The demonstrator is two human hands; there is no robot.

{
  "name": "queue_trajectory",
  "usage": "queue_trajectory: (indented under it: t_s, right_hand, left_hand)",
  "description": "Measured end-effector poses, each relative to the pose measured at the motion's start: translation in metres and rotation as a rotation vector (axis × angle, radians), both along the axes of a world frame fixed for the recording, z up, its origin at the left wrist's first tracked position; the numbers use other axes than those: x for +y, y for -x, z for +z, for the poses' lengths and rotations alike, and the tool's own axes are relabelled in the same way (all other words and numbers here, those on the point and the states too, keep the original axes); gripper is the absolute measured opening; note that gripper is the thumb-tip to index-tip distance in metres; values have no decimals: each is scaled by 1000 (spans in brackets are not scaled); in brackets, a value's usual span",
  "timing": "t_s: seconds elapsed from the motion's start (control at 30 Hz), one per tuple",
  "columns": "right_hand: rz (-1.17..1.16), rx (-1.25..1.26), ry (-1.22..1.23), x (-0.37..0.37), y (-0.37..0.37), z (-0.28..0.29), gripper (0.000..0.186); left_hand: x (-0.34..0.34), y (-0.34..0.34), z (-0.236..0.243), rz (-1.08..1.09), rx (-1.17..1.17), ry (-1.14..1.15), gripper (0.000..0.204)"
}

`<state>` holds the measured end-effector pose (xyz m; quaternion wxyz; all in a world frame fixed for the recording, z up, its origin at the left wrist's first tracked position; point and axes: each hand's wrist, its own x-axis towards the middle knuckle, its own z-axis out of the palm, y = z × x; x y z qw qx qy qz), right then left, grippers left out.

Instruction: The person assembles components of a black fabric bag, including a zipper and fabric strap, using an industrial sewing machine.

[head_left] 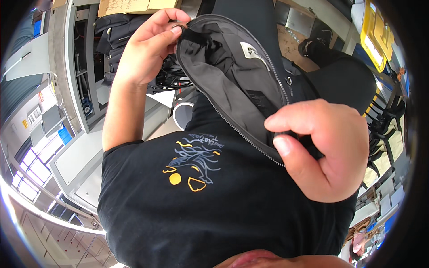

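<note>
A black garment with grey lining [243, 85] and an open zipper along its edge is held up in front of my chest. My left hand [149, 44] pinches the upper end of the zipper edge between thumb and fingers. My right hand [324, 147] grips the lower part of the same edge, fingers curled round the fabric. A white label is sewn inside the lining. My black printed t-shirt [201, 201] fills the lower half of the picture.
A grey metal machine frame [67, 71] with cables and dark bags stands at the left. A brown cardboard box [134, 6] lies above it. Yellow bins [375, 35] are at the upper right, stacked parts and shelves at the right.
</note>
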<state>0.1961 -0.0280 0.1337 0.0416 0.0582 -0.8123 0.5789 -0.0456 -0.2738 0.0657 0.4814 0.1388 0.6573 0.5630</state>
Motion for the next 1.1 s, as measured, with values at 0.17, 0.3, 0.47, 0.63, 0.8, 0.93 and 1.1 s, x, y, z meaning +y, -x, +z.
queue_trajectory:
  t_s: [0.17, 0.3, 0.47, 0.63, 0.8, 0.93, 1.1]
  right_hand:
    - [42, 85, 22, 1, -2, 0, 23]
    - [95, 123, 85, -1, -3, 3, 23]
    - [88, 185, 167, -14, -9, -2, 24]
    - [63, 145, 146, -13, -3, 12, 28]
    - [-5, 157, 208, -11, -11, 13, 31]
    - [16, 187, 216, -9, -13, 11, 29]
    - [-52, 206, 252, -16, -18, 12, 22]
  left_hand:
    - [6, -7, 5, 43, -23, -21, 26]
    - [22, -28, 15, 27, 111, -33, 46]
    - [34, -38, 19, 16, 116, 38, 66]
    - [31, -36, 22, -2, -1, 77, 66]
    - [38, -38, 31, -39, -52, 61, 67]
    - [36, -41, 32, -25, -55, -29, 70]
    - [39, -43, 37, -44, -89, -62, 73]
